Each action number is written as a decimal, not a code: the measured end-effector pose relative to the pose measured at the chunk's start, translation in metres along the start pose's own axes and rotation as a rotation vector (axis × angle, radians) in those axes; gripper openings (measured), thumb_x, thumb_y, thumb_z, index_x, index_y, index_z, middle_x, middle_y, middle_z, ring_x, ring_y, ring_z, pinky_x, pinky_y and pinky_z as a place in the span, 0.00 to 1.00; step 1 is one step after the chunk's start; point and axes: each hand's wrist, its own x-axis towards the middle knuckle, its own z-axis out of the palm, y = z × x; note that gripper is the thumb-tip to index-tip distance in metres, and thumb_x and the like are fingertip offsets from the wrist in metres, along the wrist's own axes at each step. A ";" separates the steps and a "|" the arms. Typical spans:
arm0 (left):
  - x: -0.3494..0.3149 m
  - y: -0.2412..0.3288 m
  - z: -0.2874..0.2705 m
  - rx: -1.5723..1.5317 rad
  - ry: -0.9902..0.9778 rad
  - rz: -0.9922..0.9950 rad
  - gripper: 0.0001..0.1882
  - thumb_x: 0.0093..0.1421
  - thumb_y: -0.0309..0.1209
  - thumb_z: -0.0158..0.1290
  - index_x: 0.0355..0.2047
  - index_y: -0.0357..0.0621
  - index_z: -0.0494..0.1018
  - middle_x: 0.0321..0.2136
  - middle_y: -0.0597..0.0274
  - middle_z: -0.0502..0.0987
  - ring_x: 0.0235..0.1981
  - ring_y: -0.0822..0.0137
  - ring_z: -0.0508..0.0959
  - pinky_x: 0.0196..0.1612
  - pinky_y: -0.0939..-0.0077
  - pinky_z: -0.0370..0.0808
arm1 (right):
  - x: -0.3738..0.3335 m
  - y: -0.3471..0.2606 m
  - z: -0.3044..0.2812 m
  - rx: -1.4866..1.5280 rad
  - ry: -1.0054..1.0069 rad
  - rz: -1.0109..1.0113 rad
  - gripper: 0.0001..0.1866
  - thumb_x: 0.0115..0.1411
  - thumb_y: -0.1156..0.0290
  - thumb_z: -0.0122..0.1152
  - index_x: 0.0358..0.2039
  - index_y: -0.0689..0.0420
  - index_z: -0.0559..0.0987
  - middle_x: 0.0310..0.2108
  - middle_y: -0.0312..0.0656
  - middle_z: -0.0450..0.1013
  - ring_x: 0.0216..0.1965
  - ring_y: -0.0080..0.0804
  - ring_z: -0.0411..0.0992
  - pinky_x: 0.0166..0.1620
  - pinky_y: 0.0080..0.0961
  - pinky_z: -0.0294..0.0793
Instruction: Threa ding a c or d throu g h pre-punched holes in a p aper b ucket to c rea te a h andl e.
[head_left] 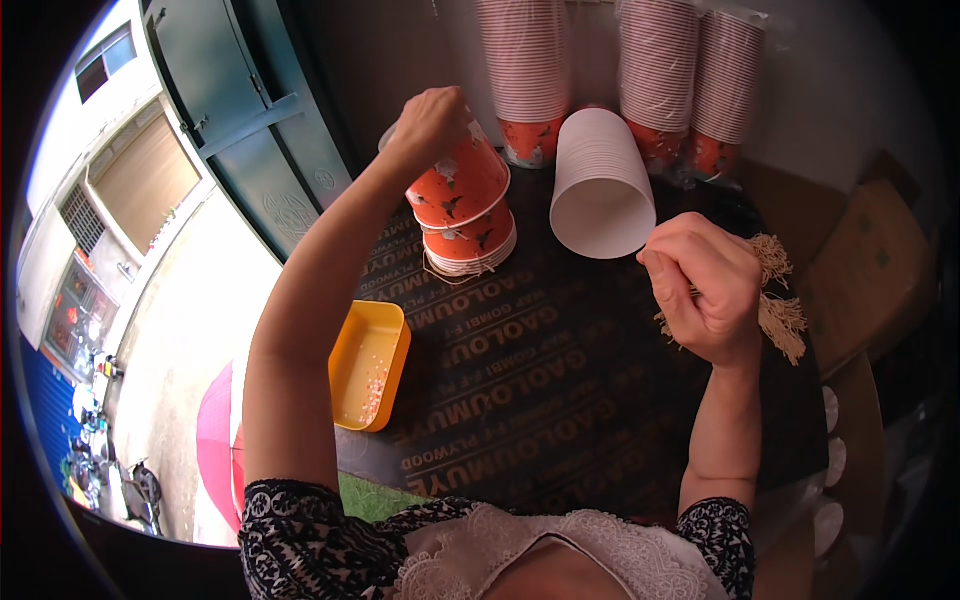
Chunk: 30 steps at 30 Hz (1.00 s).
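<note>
On the tabletop [540,400], stacked orange cups [455,185] are being overlapped by the curled left hand [430,125], seemingly for steadying; right hand [705,285] is being held fisted beside side-lying white cups [600,145]. What's being pinched can't be told.

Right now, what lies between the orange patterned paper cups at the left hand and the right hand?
White nested paper cups on their side, in the head view.

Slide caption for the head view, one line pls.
Left hand at the top of a red patterned cup stack, right hand curled beside a white cup stack; yellow tray nearby.
</note>
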 end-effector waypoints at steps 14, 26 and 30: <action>0.010 0.024 0.040 0.038 -0.050 0.058 0.06 0.49 0.22 0.50 0.26 0.35 0.76 0.30 0.43 0.78 0.36 0.44 0.79 0.39 0.55 0.77 | -0.002 0.007 0.001 -0.022 0.011 -0.015 0.06 0.47 0.83 0.63 0.22 0.63 0.73 0.20 0.42 0.70 0.19 0.38 0.71 0.22 0.28 0.70; 0.020 0.034 0.056 0.044 -0.173 -0.135 0.11 0.53 0.23 0.49 0.34 0.36 0.78 0.38 0.43 0.79 0.41 0.46 0.79 0.42 0.57 0.77 | -0.003 0.009 0.002 -0.023 0.015 -0.007 0.07 0.48 0.82 0.63 0.21 0.62 0.73 0.20 0.41 0.69 0.18 0.36 0.70 0.21 0.27 0.68; 0.019 0.037 0.059 0.049 -0.195 -0.143 0.11 0.54 0.25 0.48 0.34 0.37 0.78 0.38 0.45 0.79 0.41 0.46 0.79 0.43 0.57 0.77 | -0.004 0.010 0.001 -0.022 -0.005 -0.008 0.05 0.49 0.84 0.61 0.22 0.64 0.73 0.21 0.42 0.70 0.19 0.34 0.70 0.22 0.25 0.68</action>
